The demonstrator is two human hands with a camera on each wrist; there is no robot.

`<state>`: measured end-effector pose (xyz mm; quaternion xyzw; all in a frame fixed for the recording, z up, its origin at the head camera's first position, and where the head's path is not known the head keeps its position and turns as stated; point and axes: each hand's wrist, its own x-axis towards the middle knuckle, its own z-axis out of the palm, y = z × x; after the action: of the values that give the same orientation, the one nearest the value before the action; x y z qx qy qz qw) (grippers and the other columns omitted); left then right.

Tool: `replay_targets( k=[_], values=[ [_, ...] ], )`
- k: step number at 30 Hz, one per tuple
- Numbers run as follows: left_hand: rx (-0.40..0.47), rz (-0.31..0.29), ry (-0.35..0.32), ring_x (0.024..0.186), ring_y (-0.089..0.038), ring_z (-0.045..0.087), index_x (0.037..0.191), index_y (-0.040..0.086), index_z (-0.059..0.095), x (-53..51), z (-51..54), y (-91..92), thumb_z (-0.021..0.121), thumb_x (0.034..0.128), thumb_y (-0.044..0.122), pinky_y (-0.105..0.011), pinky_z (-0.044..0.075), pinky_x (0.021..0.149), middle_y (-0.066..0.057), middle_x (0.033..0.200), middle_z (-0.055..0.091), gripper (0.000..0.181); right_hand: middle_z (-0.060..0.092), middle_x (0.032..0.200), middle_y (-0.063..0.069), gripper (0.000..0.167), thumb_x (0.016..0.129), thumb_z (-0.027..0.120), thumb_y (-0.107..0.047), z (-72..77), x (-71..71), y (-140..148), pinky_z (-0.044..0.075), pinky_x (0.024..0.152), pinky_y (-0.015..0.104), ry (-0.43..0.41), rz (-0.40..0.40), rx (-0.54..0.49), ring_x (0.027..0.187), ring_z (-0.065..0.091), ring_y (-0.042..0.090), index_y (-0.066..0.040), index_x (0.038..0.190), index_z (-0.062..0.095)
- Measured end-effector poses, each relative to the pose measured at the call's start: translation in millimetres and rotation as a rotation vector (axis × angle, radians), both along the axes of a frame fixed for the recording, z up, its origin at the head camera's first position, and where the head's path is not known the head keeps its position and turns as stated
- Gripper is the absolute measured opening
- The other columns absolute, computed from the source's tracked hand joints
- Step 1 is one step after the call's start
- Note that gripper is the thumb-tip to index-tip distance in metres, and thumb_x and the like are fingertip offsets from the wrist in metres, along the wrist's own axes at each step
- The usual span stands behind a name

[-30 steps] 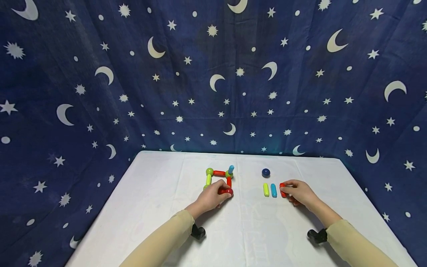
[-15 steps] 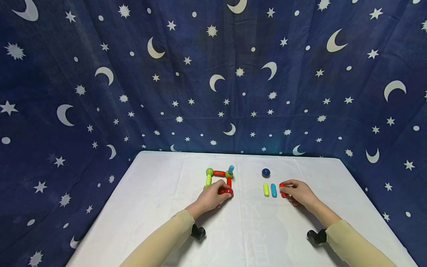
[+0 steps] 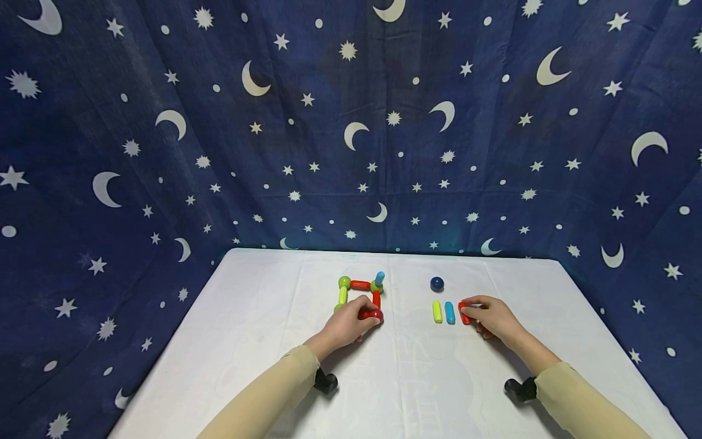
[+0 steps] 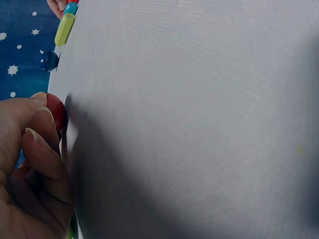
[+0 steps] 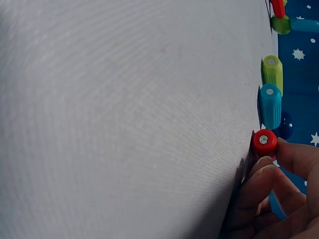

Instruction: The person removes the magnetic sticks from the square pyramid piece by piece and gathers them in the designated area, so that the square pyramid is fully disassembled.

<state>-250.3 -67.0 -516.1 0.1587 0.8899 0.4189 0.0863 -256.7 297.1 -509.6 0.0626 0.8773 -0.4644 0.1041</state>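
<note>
With thumb and fingers my left hand (image 3: 347,322) pinches the red ball (image 4: 57,112) at the near right corner of a square of magnetic rods and balls. Along the square's far side runs a red rod (image 3: 361,285) between two green balls, and a blue rod (image 3: 380,278) stands up from the far right one. The near side is partly hidden by my hand. To the right, my right hand (image 3: 490,317) pinches another red rod (image 5: 264,142) that lies on the table. Left of it lie a blue rod (image 3: 450,313) and a yellow-green rod (image 3: 437,311), side by side and apart.
A dark blue ball (image 3: 437,284) sits behind the loose rods. White cloth covers the table (image 3: 263,292). A dark blue curtain (image 3: 329,146) with moons and stars rises behind it and at both sides.
The red rod in my right hand has shifted very slightly left, towards the blue rod. My left hand and the square have stayed still.
</note>
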Motion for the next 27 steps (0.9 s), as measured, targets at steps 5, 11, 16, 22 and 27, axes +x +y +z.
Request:
replay_targets(
  k=[5,11,16,22,27],
  values=[
    [0.002,-0.002,-0.002,0.053,-0.016,0.059,0.115,0.020,0.064,0.1,0.7,-0.1,0.075,0.0958,0.026,-0.030,0.053,0.054,0.004,0.100,0.064,0.023,0.059,0.079,0.007,0.048,0.097,0.069,-0.026,-0.9,-0.4,0.0,0.049,0.051,0.033,0.004,-0.002,0.006,0.059,0.055,0.019,0.004,0.133,0.059],
    [0.005,0.000,-0.008,0.053,-0.016,0.059,0.115,0.020,0.063,0.4,0.9,0.1,0.075,0.0959,0.026,-0.030,0.053,0.054,0.004,0.099,0.064,0.023,0.058,0.077,0.007,0.048,0.098,0.068,-0.027,-1.9,-1.2,0.8,0.049,0.052,0.033,-0.007,-0.017,0.013,0.058,0.055,0.019,0.004,0.133,0.059],
    [0.011,0.002,-0.009,0.053,-0.017,0.059,0.116,0.020,0.063,1.4,1.4,-0.4,0.075,0.0959,0.026,-0.031,0.053,0.054,0.003,0.101,0.064,0.024,0.055,0.075,0.007,0.048,0.101,0.064,-0.029,-2.1,-1.6,2.5,0.047,0.051,0.032,-0.007,-0.051,0.016,0.057,0.052,0.020,0.003,0.136,0.057],
    [0.001,-0.013,-0.015,0.053,-0.017,0.060,0.115,0.023,0.063,1.7,0.3,-4.1,0.074,0.0966,0.029,-0.031,0.053,0.056,0.005,0.098,0.064,0.022,0.057,0.093,0.012,0.044,0.104,0.059,-0.029,9.1,-3.5,-2.6,0.044,0.053,0.031,0.075,-0.131,0.023,0.068,0.051,0.022,0.001,0.137,0.058],
    [0.024,-0.067,-0.039,0.057,-0.015,0.061,0.108,0.024,0.063,3.8,0.0,-9.6,0.073,0.0961,0.026,-0.031,0.054,0.056,0.007,0.095,0.066,0.016,0.056,0.096,0.013,0.039,0.104,0.059,-0.025,22.1,-3.5,-23.3,0.045,0.052,0.031,0.176,-0.086,-0.028,0.069,0.053,0.026,-0.002,0.135,0.060]
  ],
)
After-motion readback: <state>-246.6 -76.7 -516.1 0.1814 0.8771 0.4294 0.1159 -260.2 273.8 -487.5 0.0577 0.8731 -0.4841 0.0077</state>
